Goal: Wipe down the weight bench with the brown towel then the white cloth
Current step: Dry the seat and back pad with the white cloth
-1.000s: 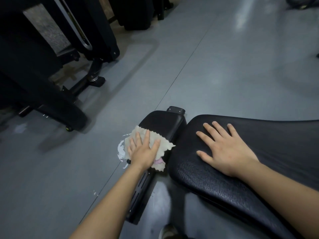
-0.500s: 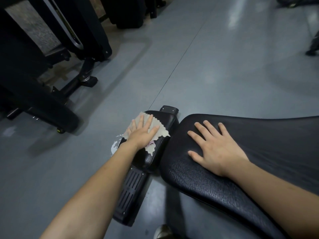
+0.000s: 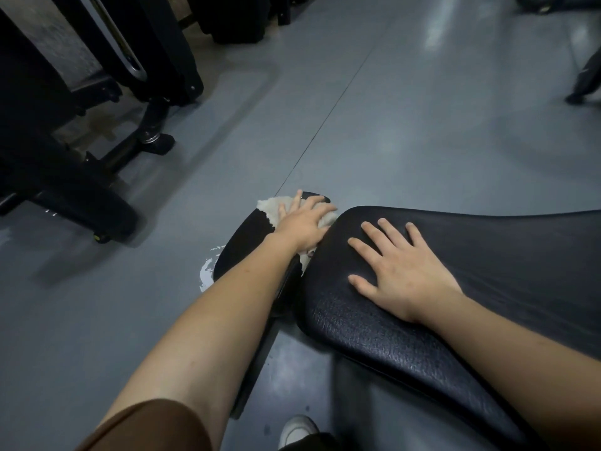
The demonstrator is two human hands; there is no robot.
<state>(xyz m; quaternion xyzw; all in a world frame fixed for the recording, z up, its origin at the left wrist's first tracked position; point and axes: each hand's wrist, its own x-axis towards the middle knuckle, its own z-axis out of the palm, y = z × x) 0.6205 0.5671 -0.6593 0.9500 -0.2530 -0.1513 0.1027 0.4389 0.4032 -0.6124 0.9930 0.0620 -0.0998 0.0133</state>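
The black padded weight bench (image 3: 487, 271) fills the right and lower right of the view. Its small black seat pad (image 3: 247, 236) lies just left of the main pad. My left hand (image 3: 302, 222) presses flat on a white cloth (image 3: 271, 208) at the far end of the small pad, against the gap between the two pads. Most of the cloth is hidden under the hand. My right hand (image 3: 400, 268) rests flat with spread fingers on the main pad and holds nothing. No brown towel is in view.
Black gym machine frames (image 3: 97, 125) with feet stand on the grey floor at upper left. A white paint smear (image 3: 208, 271) marks the floor beside the small pad. My white shoe (image 3: 297, 429) shows at the bottom. Dark equipment (image 3: 585, 79) sits at the upper right edge.
My left hand has slid the white cloth away from me along the small pad, toward its far end and the main pad. My right hand has stayed flat on the main pad.
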